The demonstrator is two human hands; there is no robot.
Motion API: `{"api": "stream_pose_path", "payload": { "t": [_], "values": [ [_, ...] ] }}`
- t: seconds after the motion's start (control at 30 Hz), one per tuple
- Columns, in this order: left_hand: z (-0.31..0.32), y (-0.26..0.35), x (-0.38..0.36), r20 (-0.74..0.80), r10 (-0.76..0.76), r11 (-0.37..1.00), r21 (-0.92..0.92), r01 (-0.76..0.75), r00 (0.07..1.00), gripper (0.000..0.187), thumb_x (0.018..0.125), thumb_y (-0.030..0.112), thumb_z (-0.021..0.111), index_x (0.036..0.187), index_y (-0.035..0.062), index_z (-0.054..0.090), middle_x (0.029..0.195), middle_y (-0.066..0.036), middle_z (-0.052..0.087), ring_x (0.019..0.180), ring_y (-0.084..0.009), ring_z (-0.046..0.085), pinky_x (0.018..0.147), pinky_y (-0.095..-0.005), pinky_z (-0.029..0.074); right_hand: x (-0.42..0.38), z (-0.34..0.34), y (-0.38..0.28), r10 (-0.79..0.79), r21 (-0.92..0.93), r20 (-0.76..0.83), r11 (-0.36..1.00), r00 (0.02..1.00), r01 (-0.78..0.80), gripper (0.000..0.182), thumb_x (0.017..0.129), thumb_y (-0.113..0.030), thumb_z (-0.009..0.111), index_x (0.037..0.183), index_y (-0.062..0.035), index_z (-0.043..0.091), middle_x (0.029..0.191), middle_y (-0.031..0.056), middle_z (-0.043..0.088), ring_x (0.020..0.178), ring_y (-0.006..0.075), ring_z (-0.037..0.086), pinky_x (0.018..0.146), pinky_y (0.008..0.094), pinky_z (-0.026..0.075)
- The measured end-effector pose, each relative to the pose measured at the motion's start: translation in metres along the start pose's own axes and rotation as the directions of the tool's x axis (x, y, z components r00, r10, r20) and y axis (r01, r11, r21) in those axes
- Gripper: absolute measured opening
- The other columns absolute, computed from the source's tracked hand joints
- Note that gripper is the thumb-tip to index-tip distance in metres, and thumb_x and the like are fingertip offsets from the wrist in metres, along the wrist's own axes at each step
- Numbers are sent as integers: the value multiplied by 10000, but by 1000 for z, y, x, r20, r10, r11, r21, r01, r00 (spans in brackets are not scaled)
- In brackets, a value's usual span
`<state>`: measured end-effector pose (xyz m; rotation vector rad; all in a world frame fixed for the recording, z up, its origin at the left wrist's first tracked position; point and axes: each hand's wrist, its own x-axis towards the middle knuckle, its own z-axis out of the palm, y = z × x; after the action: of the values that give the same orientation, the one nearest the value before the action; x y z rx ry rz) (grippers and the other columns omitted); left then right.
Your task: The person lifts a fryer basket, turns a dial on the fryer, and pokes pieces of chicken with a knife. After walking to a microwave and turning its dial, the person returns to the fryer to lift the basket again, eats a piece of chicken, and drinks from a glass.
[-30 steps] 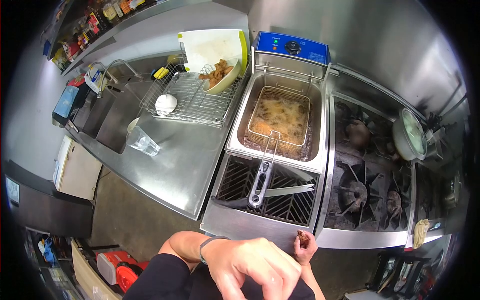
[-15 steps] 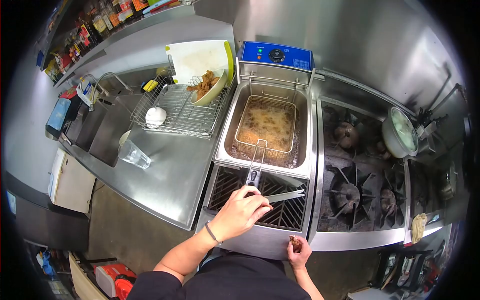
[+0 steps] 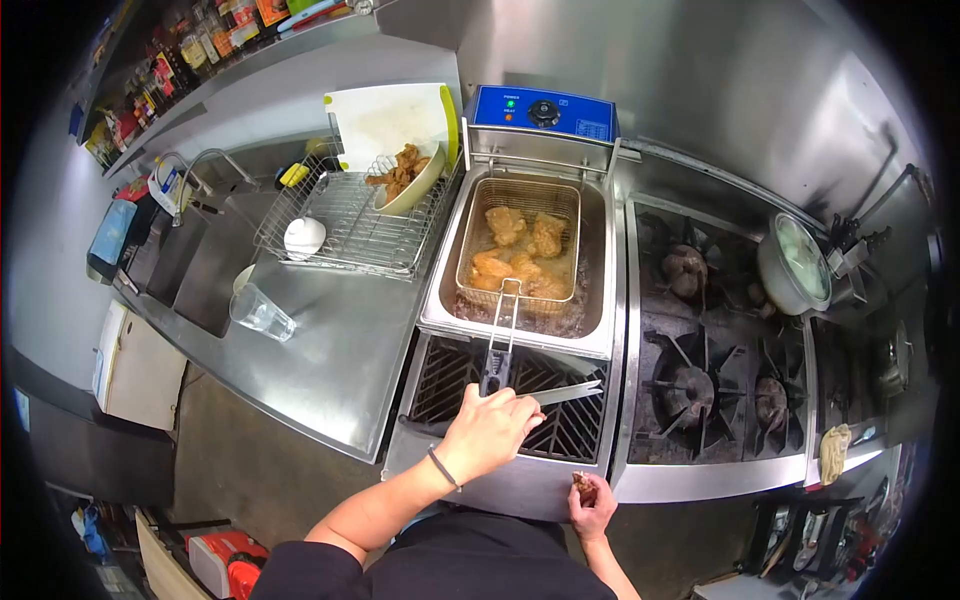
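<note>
My left hand [image 3: 487, 432] is closed around the black handle [image 3: 496, 370] of the wire fryer basket [image 3: 575, 240]. Several golden fried chicken pieces [image 3: 545, 235] show in the basket, above the oil in the deep fryer [image 3: 606, 290]. Beside my left hand, metal tongs [image 3: 568, 393] lie across the slatted black grate [image 3: 450, 375]; their near end is hidden behind the fingers. Low at the fryer's front edge, my right hand [image 3: 594, 515] grips a small brown piece of fried food [image 3: 583, 487], apparently chicken.
At the left, a tilted bowl [image 3: 428, 187] of fried pieces rests in a wire dish rack [image 3: 350, 225]. A clear cup [image 3: 262, 312] lies on the steel counter [image 3: 340, 370] near the sink [image 3: 215, 265]. Gas burners [image 3: 690, 390] and a large pot [image 3: 793, 262] are on the right.
My left hand has taken hold of the basket handle, and the basket has come up. Chicken pieces that bubbling oil covered now show. My right hand keeps its piece in about the same place.
</note>
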<state>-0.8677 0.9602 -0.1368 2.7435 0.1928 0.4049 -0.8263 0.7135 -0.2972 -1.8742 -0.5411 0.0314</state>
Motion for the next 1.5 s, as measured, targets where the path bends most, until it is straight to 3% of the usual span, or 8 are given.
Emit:
{"api": "stream_pose_path", "payload": {
  "t": [0.23,0.67,0.87,0.9,1.0,1.17,1.33,1.5],
  "values": [
    [-4,4,-7,32,-26,1000,3,26,999,115,867,255,582,865,141,572,730,30,557,723,-150,543,677,-371,314,-1,-2,6,-20,-62,28,998,999,22,281,689,-18,697,950,-36,594,781,41,619,460,65,476,422,205,379],
    [-30,0,19,234,-85,996,15,84,969,140,916,250,510,938,117,546,784,-38,609,746,-234,604,681,-419,390,1,-1,6,-3,-63,16,998,1000,4,267,689,-25,697,935,-42,593,731,32,603,455,70,476,426,210,381],
    [-47,-6,17,261,-97,963,-219,156,961,177,933,267,471,947,92,491,792,-63,637,731,-266,632,643,-450,412,-4,-1,2,24,-62,12,998,1000,-23,257,694,-24,696,930,-39,593,718,28,604,449,62,469,421,208,379],
    [-48,-8,21,310,-123,979,-120,167,943,177,935,266,468,950,91,490,784,-82,639,727,-281,629,647,-450,410,-4,0,1,27,-43,16,999,1000,-26,242,707,-13,685,931,-29,594,692,8,583,460,39,438,422,192,343],
    [-53,14,7,299,-33,993,-97,65,954,178,937,259,465,950,84,486,776,-110,642,716,-304,625,646,-452,411,2,1,2,-4,-32,0,999,1000,4,227,720,1,674,931,-20,595,665,-14,560,469,14,407,421,174,304],
    [-41,-2,19,204,-150,954,-229,196,968,141,930,241,488,929,102,512,784,-83,644,734,-296,614,639,-425,395,-2,0,-4,5,-40,6,999,1000,-5,230,713,3,674,928,-22,596,664,-15,560,468,15,408,419,174,302],
    [-46,15,8,254,-51,994,-78,73,966,148,920,254,508,939,109,528,796,-63,631,738,-259,623,638,-402,414,-1,1,5,-18,-50,-12,999,1000,17,257,694,-27,698,932,-39,603,698,25,596,444,57,461,422,206,373],
    [-41,-9,20,251,-140,953,-227,199,958,177,937,263,468,937,88,495,786,-93,641,754,-303,627,628,-453,412,-3,0,2,27,-80,31,996,999,-24,258,690,-32,700,927,-44,598,720,27,600,446,64,468,427,214,382]
  ]
}}
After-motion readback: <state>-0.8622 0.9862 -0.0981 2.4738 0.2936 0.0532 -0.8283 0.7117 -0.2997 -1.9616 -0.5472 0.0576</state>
